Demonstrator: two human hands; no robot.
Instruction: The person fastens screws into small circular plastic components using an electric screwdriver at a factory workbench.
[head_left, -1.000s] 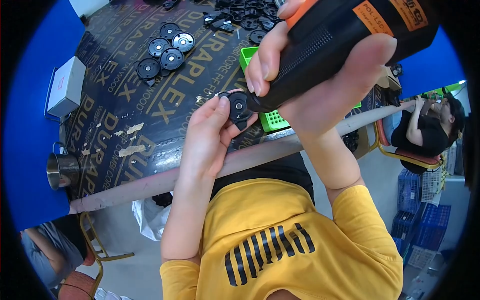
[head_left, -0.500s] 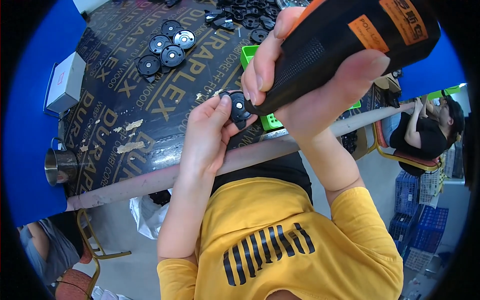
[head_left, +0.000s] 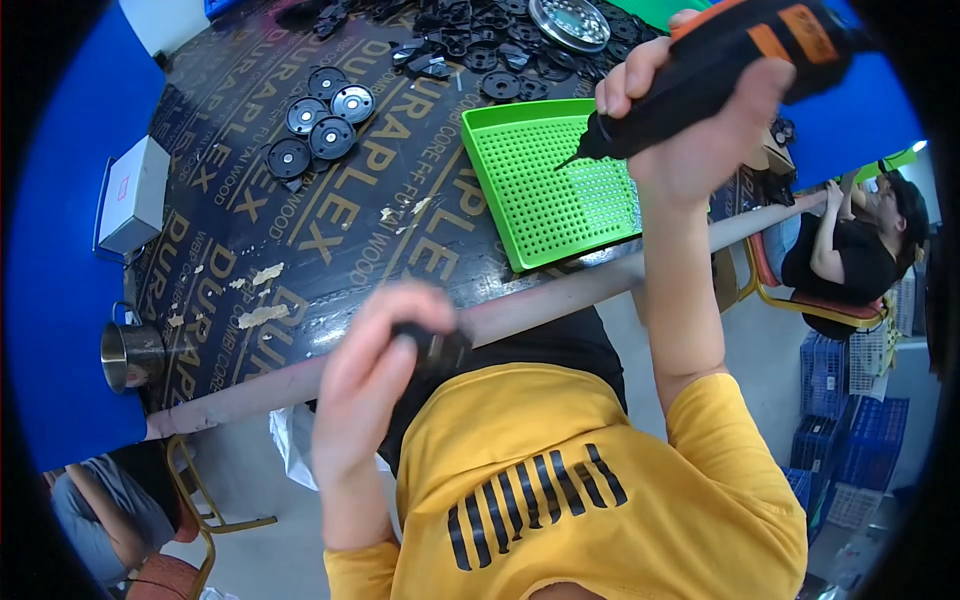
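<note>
My right hand point(head_left: 690, 130) is wrapped round a black electric screwdriver point(head_left: 690, 90) with orange labels. Its thin bit points down and left, above a green perforated tray point(head_left: 500, 220) on the table. My left hand point(head_left: 385, 345), smeared by motion, holds a round black plastic part point(head_left: 435, 348) over the table's front edge, near my lap. The part's details are blurred. On the table's left half lies a cluster of round black discs point(head_left: 330, 137) with small bright centres, one of them with a silvery face.
Many loose black parts point(head_left: 485, 45) are heaped at the back, beside a round metal dish point(head_left: 570, 22) of small pieces. At the left stand a white box point(head_left: 135, 195) and a metal cup point(head_left: 130, 355). A co-worker point(head_left: 840, 240) sits at the right; another person sits lower left.
The screwdriver has lifted away from the black part and moved right, uncovering the green tray. My left hand has drawn the part down and left, past the table's edge.
</note>
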